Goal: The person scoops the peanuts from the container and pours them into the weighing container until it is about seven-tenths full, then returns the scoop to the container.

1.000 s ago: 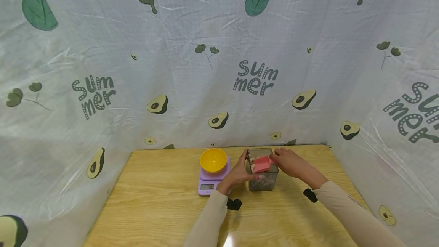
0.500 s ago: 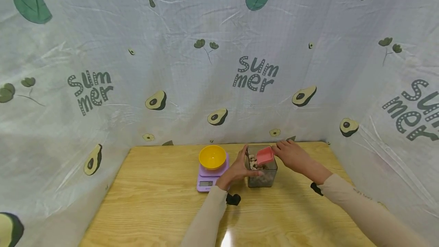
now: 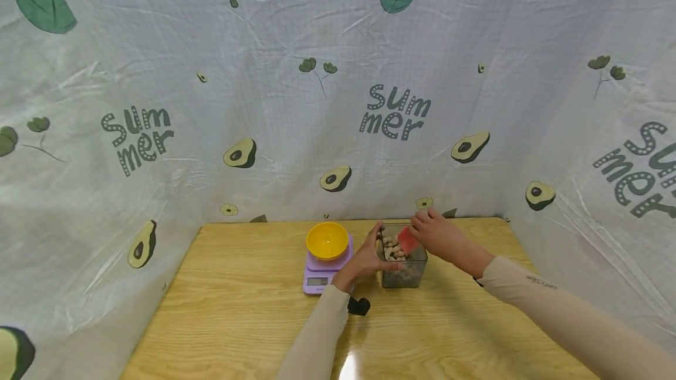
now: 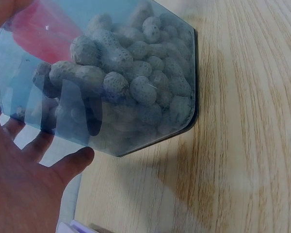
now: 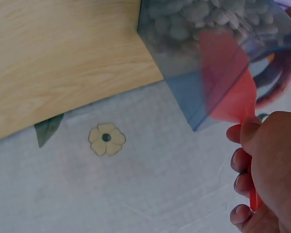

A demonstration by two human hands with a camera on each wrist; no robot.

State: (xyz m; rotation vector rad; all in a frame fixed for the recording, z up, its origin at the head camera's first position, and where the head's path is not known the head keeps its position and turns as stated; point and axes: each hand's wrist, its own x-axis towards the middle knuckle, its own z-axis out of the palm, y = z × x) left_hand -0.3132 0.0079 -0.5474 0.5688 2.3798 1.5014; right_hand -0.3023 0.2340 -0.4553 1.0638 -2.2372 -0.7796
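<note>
A clear, dark-tinted plastic container [image 3: 404, 278] stands on the table, holding many unshelled peanuts [image 4: 140, 87]. My left hand [image 3: 363, 264] grips its left side, thumb across the front wall and fingers around the far side. In my right hand [image 3: 437, 234] is the handle of a red scoop [image 5: 228, 80], with the fingers curled round it in the right wrist view. The scoop's blade is steeply tilted inside the container, its lower end down at the peanuts. Whether peanuts lie in the scoop cannot be seen.
Left of the container, a yellow bowl [image 3: 327, 241] sits on a purple kitchen scale [image 3: 313, 273], whose display appears to read 0.0. The wooden table [image 3: 237, 309] ends at a printed white sheet [image 3: 285, 104] behind and on both sides.
The scoop has gone from lying nearly flat to steeply tilted in the container, and my right hand has risen and shifted slightly left. My left hand stays on the container.
</note>
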